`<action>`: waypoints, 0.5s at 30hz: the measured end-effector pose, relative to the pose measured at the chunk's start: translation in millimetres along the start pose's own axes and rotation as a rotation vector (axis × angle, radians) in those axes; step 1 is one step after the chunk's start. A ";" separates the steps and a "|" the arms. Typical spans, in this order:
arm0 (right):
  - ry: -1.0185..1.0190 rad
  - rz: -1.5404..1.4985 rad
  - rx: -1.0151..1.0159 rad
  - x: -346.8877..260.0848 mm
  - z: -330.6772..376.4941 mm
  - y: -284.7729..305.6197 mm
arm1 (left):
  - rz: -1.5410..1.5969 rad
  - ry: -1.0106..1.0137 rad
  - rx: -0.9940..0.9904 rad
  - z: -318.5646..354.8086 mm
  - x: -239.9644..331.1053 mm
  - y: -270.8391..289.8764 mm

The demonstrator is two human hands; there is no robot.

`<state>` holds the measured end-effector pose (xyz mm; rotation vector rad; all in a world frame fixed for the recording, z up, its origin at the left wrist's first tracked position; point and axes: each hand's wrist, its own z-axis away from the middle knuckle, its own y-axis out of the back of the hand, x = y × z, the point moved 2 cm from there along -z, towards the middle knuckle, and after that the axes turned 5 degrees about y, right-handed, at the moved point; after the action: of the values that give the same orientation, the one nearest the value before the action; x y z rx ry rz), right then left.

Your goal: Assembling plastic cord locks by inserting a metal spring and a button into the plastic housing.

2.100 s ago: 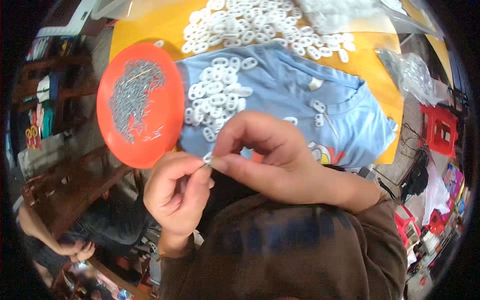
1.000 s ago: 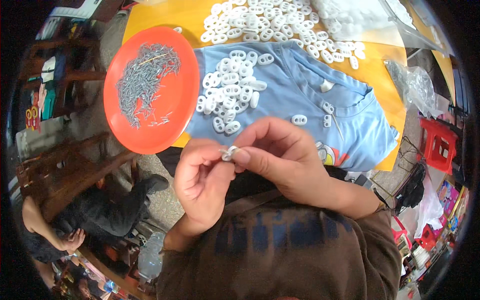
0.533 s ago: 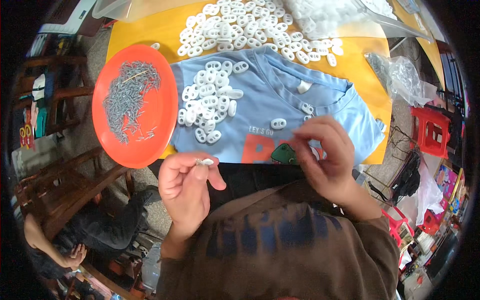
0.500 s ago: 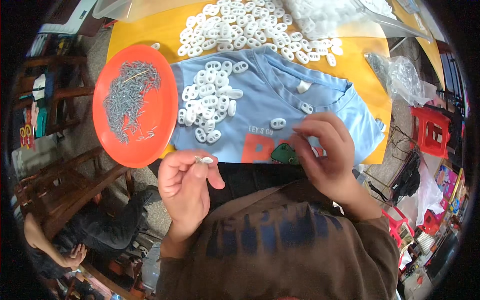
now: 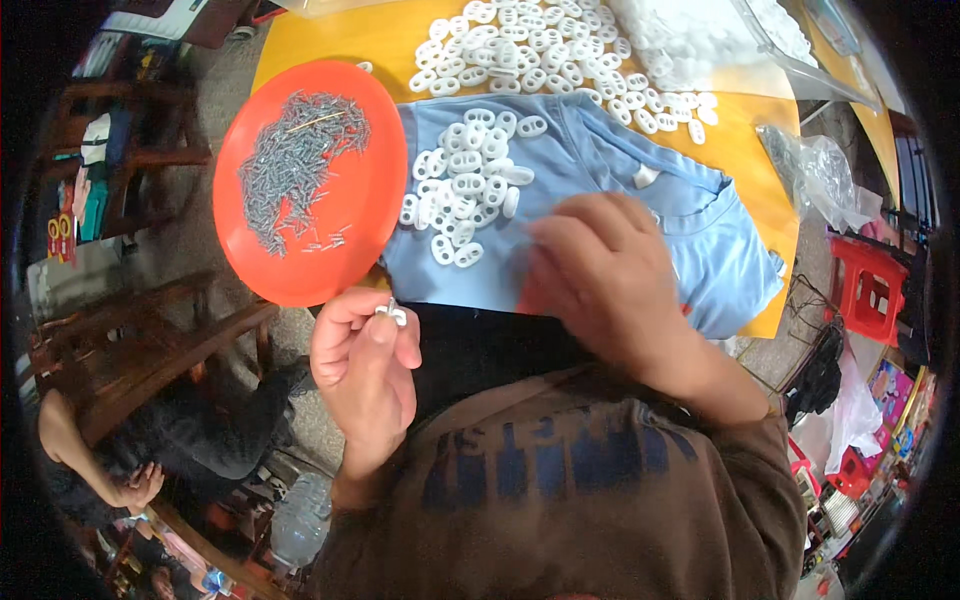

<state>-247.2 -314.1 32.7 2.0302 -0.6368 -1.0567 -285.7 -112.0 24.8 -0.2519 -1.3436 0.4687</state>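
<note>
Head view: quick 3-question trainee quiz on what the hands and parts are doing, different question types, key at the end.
1. True or false: the left hand pinches a small white plastic piece in its grip.
2. What fills the orange plate? A) white rings B) small metal pins C) cloth
3. Fill in: the right hand rests on the light blue ____.

Key: 1 true. 2 B. 3 shirt; white oval links are piled on it too, and more lie on the yellow table.
</note>
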 end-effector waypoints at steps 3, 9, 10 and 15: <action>-0.056 0.137 -0.018 5.4 8.0 13.5 | 0.018 0.001 -0.004 -2.5 -0.6 4.3; -0.068 0.186 -0.114 10.1 20.8 19.6 | 0.023 0.052 -0.067 -6.8 -5.5 -8.0; -0.071 0.144 -0.107 11.6 22.7 18.5 | 0.023 0.053 -0.066 -6.9 -4.9 -10.5; -0.068 0.035 -0.047 13.6 25.9 20.4 | -0.023 0.061 -0.079 -5.5 -3.0 -20.2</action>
<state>-263.4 -345.8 32.7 1.9434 -0.6740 -1.1138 -277.2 -130.7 29.7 -0.3136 -1.3053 0.3859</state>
